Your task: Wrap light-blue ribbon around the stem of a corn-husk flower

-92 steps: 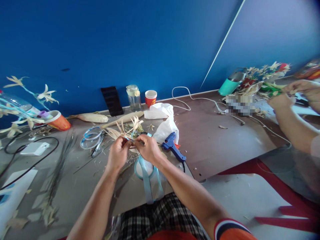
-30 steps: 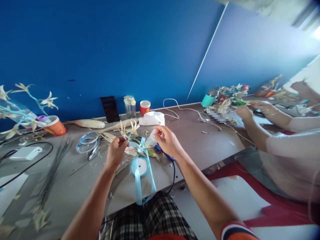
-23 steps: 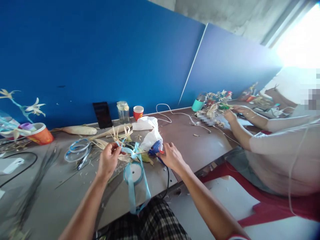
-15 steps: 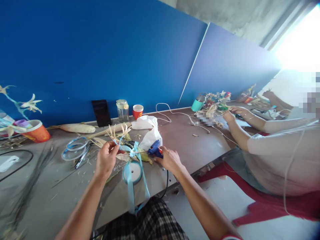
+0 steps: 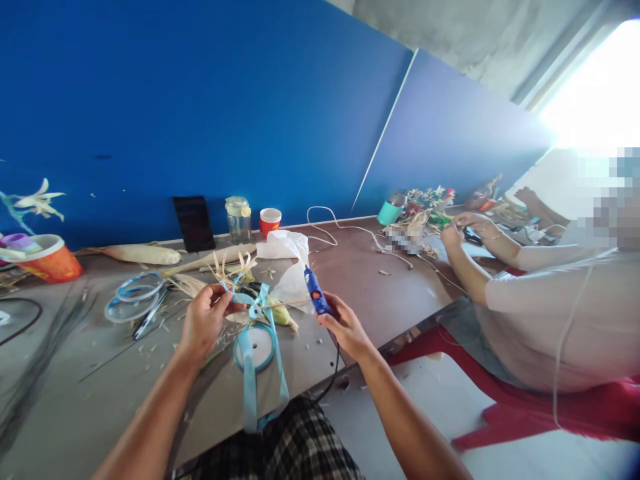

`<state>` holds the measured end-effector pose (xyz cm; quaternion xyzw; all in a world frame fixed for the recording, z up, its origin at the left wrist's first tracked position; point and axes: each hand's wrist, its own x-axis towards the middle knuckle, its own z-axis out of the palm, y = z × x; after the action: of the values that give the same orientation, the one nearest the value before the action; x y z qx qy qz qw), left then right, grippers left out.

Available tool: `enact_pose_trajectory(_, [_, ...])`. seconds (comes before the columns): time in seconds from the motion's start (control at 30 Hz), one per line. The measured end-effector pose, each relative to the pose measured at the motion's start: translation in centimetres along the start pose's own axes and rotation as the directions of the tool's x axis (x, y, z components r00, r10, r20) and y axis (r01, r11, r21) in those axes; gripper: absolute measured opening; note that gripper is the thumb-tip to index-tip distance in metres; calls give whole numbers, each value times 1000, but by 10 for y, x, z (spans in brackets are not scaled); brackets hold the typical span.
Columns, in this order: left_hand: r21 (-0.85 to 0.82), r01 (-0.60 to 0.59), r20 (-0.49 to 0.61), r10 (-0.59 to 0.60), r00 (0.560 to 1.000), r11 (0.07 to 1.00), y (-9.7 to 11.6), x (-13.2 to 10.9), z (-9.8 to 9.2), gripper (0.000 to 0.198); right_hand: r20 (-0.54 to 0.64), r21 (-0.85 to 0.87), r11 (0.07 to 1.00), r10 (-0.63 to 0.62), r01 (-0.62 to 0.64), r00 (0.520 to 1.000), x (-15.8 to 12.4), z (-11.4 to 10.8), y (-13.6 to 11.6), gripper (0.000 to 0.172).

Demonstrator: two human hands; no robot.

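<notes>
My left hand (image 5: 205, 317) is closed, thumb against fingers, on a thin stem topped by pale dried-husk flowers (image 5: 245, 263). Light-blue ribbon (image 5: 264, 293) is wound on this stem and trails down in a long loop. The bare end of the stem points right, toward the glue gun. In my right hand (image 5: 350, 327) is a blue hot glue gun (image 5: 316, 291), its nozzle tipped upward and its cord hanging below. Beneath the stem, a ribbon spool (image 5: 255, 347) lies on the table. Yellow-green husks (image 5: 283, 313) sit just behind it.
At the back stand a glass jar (image 5: 239, 220), a red paper cup (image 5: 270, 222) and a dark panel (image 5: 194, 223). White plastic (image 5: 293, 267) lies behind my hands. To the left are tape rolls (image 5: 131, 300), wires (image 5: 45, 353) and an orange cup (image 5: 55, 260). A co-worker (image 5: 540, 300) sits at right.
The glue gun has swung from pointing left beside the ribboned stem to pointing upward, farther from the ribbon. My left hand keeps its hold. The camera view has turned slightly right.
</notes>
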<state>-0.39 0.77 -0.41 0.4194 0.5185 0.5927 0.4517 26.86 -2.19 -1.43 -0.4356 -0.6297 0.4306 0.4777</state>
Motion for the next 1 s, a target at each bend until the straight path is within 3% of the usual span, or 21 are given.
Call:
enact_pose_trajectory(0.1, [-1, 1, -13, -1, 1000, 1000, 1, 0, 1, 26, 15, 355, 935, 25, -29, 1000, 0, -1, -9, 48])
enact_pose_trajectory(0.3, [26, -37, -20, 38, 999, 999, -2, 2, -3, 25, 167, 422, 898, 58, -124, 984, 6, 22, -18, 48])
enact_pose_trajectory(0.47, [54, -37, -37, 39, 999, 998, -2, 2, -5, 26, 273, 301, 952, -31, -54, 961, 13, 44, -23, 39])
enact_pose_trajectory(0.73, [50, 3, -49, 0, 999, 999, 1, 2, -3, 19, 362, 28, 979, -197, 201, 911, 18, 56, -31, 29])
enact_pose_trajectory(1.0, [204, -130, -23, 138, 990, 970, 2, 4, -6, 16, 383, -48, 955, -252, 292, 889, 19, 60, -33, 27])
